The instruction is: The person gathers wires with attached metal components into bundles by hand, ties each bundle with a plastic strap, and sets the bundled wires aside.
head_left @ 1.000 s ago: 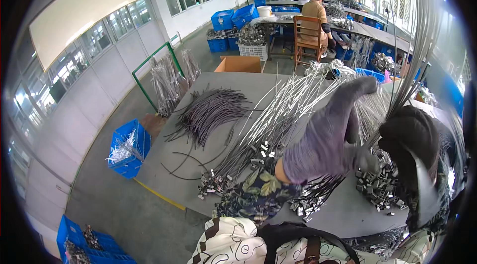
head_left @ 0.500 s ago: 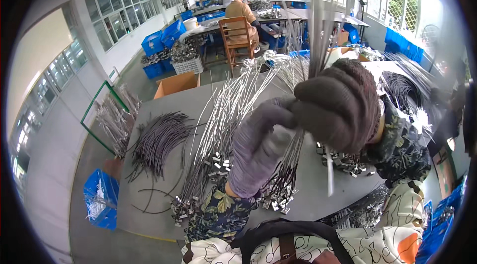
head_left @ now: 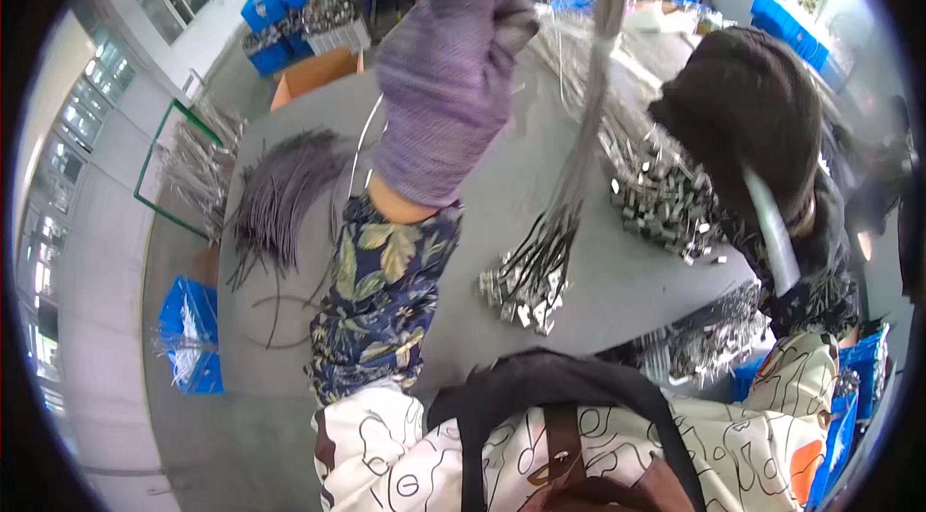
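Observation:
My left hand [head_left: 449,93], in a purple-grey knitted glove, reaches across the table with its fingers curled closed; what is inside them is hidden. To its right and apart from it runs a long bundle of thin metal strips [head_left: 590,117], narrow at a pale band near the far table edge. Black lower lengths and small metal buckles [head_left: 526,295] fan out at its near end. Its top leaves the picture. My right hand [head_left: 748,117], in a dark glove, is closed at the right, a white strip [head_left: 770,228] sticking out below it.
A curved pile of dark strips [head_left: 285,194] lies on the table's left. More metal buckles [head_left: 666,208] are heaped between the bundle and my right hand. A cardboard box [head_left: 313,76], blue bins [head_left: 191,334] and a green-framed rack [head_left: 164,165] stand beyond the table's edges.
My hands, together on the bundle before, have parted: the left went left and away, the right moved right. The bundle is free of both. The view has tipped downward.

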